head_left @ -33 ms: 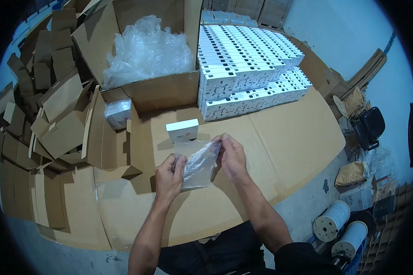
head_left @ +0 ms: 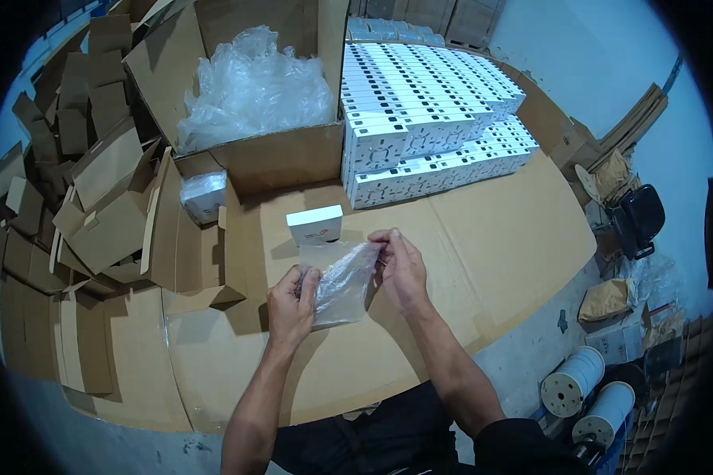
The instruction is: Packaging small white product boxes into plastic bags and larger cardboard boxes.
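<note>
A clear plastic bag (head_left: 339, 286) is stretched between my two hands above the cardboard-covered table. My left hand (head_left: 293, 303) grips its left side, thumb on top. At the bag's upper right corner, my right hand (head_left: 401, 269) pinches the edge between thumb and fingertips. The bag looks flat, with nothing visible inside. Just beyond it a small white box (head_left: 315, 225) stands on the table, its lower part partly behind the bag.
A large carton (head_left: 269, 161) full of clear plastic bags (head_left: 257, 91) stands at the back. White boxes (head_left: 420, 119) are stacked to its right. Open brown cartons (head_left: 107, 226) crowd the left; one holds a plastic-wrapped stack (head_left: 203, 195). Cable spools (head_left: 572, 381) stand on the floor at right.
My right hand has shifted very slightly at the bag's upper right corner. The bag's upper edge has moved a little to the left.
</note>
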`<action>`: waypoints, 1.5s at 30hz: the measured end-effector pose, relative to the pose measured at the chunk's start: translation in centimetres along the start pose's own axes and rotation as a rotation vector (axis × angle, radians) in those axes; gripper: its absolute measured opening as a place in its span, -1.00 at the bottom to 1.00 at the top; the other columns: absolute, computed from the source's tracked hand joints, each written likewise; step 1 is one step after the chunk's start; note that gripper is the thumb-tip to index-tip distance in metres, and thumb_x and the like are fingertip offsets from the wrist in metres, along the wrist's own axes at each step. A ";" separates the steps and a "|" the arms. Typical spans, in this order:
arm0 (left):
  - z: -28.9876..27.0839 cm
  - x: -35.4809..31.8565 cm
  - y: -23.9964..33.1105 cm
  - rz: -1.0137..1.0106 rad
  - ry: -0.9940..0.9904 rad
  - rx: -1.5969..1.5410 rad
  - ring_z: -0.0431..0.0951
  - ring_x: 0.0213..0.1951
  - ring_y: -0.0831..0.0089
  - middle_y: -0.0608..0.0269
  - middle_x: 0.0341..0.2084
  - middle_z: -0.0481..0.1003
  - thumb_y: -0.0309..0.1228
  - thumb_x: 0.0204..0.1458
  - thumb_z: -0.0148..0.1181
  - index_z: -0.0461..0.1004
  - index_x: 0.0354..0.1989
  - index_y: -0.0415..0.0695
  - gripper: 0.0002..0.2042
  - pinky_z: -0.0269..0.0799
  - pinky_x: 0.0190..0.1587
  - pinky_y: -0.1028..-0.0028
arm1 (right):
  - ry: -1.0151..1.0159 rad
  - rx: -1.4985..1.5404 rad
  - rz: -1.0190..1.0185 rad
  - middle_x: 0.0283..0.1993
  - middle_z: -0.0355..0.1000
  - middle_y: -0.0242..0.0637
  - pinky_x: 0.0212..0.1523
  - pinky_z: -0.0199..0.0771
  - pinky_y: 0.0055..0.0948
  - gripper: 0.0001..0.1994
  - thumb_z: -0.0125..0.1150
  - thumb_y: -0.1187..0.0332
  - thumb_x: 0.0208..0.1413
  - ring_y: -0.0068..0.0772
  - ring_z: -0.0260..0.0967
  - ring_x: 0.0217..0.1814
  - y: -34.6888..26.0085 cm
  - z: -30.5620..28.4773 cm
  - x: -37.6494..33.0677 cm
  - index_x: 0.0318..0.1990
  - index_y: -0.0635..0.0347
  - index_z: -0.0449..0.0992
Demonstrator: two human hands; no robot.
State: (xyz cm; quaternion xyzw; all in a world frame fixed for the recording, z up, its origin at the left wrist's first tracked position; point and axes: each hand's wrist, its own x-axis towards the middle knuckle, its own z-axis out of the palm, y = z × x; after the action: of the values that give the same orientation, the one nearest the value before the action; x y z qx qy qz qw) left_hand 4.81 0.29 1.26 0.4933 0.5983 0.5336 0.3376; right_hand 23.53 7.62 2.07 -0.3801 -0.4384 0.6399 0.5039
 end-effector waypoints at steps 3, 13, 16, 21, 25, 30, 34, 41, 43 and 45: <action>0.0 0.0 0.4 -0.030 0.029 0.032 0.42 -0.47 0.58 0.25 -0.54 0.53 -0.29 0.35 0.08 0.56 -0.26 -0.30 -0.71 0.40 -0.37 0.45 | 0.043 0.112 0.015 -0.37 0.46 -0.45 -0.38 0.36 -0.59 -0.78 0.10 0.26 0.41 -0.72 0.32 -0.41 0.7 1.0 -0.9 -0.09 0.26 0.48; -0.3 1.2 -2.0 -0.020 0.164 -0.441 0.54 -0.33 0.63 0.35 -0.39 0.54 -0.16 0.37 0.08 0.53 -0.16 -0.24 -0.66 0.49 -0.33 0.55 | 0.145 -0.454 -0.227 -0.49 0.37 -0.41 -0.36 0.32 -0.47 -0.69 0.05 0.24 0.43 -0.63 0.25 -0.40 2.8 2.8 -2.5 -0.31 0.30 0.47; 0.1 0.4 1.6 -0.157 0.040 -0.543 0.58 -0.29 0.61 0.31 -0.30 0.57 -0.31 0.27 0.25 0.49 -0.08 -0.23 -0.76 0.56 -0.28 0.57 | 0.134 -0.427 -0.176 -0.46 0.38 -0.39 -0.36 0.34 -0.46 -0.70 0.06 0.24 0.43 -0.60 0.28 -0.39 2.6 2.3 -2.5 -0.29 0.29 0.47; -0.2 0.4 0.3 -0.184 -0.184 -0.333 0.61 -0.25 0.59 0.27 -0.28 0.60 -0.49 0.13 0.37 0.46 -0.01 -0.23 -0.71 0.60 -0.21 0.54 | 0.231 -0.346 -0.337 -0.19 0.47 -0.25 -0.21 0.42 -0.38 -0.84 0.21 0.32 0.32 -0.43 0.41 -0.21 0.5 2.6 -2.0 -0.22 0.23 0.52; -0.1 0.5 0.3 -0.162 -0.172 -0.304 0.62 -0.27 0.58 0.25 -0.28 0.61 -0.52 0.12 0.37 0.47 -0.04 -0.24 -0.73 0.59 -0.22 0.55 | 0.172 -0.984 -0.871 0.05 0.41 -0.17 0.07 0.33 -0.22 -0.78 0.38 0.45 0.05 -0.16 0.34 0.10 -2.9 2.7 -0.6 -0.12 0.13 0.58; -0.2 0.4 0.5 -0.138 -0.174 -0.231 0.63 -0.26 0.56 0.24 -0.28 0.63 -0.52 0.10 0.38 0.49 -0.07 -0.24 -0.74 0.58 -0.18 0.50 | -0.041 -1.215 -0.960 0.07 0.40 -0.25 0.08 0.27 -0.19 -0.70 0.44 0.44 -0.04 -0.17 0.31 0.14 -2.8 3.4 0.9 -0.10 0.07 0.61; -0.3 0.5 0.3 -0.113 -0.180 -0.170 0.63 -0.23 0.54 0.24 -0.29 0.63 -0.50 0.08 0.40 0.50 -0.08 -0.23 -0.73 0.57 -0.14 0.46 | -0.041 -1.218 -0.965 0.03 0.41 -0.29 0.00 0.27 -0.19 -0.74 0.43 0.44 -0.03 -0.20 0.32 0.11 -2.2 3.2 1.9 -0.13 0.08 0.60; -0.1 0.6 -0.7 -0.147 -0.145 -0.216 0.64 -0.25 0.54 0.22 -0.30 0.64 -0.49 0.08 0.40 0.51 -0.10 -0.23 -0.74 0.56 -0.15 0.46 | -0.175 -1.134 -0.927 -0.15 0.40 -0.22 -0.07 0.34 -0.22 -0.83 0.36 0.52 0.01 -0.16 0.39 -0.04 -3.0 3.2 1.9 -0.23 0.18 0.55; 0.0 0.8 -1.3 -0.113 -0.104 -0.134 0.64 -0.25 0.50 0.20 -0.31 0.64 -0.45 0.07 0.41 0.51 -0.10 -0.23 -0.72 0.56 -0.16 0.42 | -0.235 -1.111 -0.934 -0.16 0.42 -0.18 -0.07 0.37 -0.20 -0.83 0.34 0.54 0.01 -0.12 0.41 -0.06 -3.6 3.2 2.0 -0.23 0.19 0.53; 0.1 0.7 -1.1 -0.103 -0.078 -0.083 0.64 -0.26 0.49 0.19 -0.31 0.64 -0.43 0.06 0.42 0.51 -0.09 -0.23 -0.71 0.56 -0.16 0.41 | -0.296 -1.086 -0.938 -0.18 0.44 -0.14 -0.07 0.41 -0.18 -0.83 0.32 0.56 0.01 -0.08 0.44 -0.08 -4.1 3.0 2.2 -0.23 0.19 0.51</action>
State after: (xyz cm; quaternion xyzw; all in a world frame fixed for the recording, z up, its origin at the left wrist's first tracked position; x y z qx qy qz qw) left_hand 4.47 1.00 0.26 0.4680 0.5867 0.5202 0.4077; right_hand 21.53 9.69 6.78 -0.2581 -0.8739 0.0940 0.4010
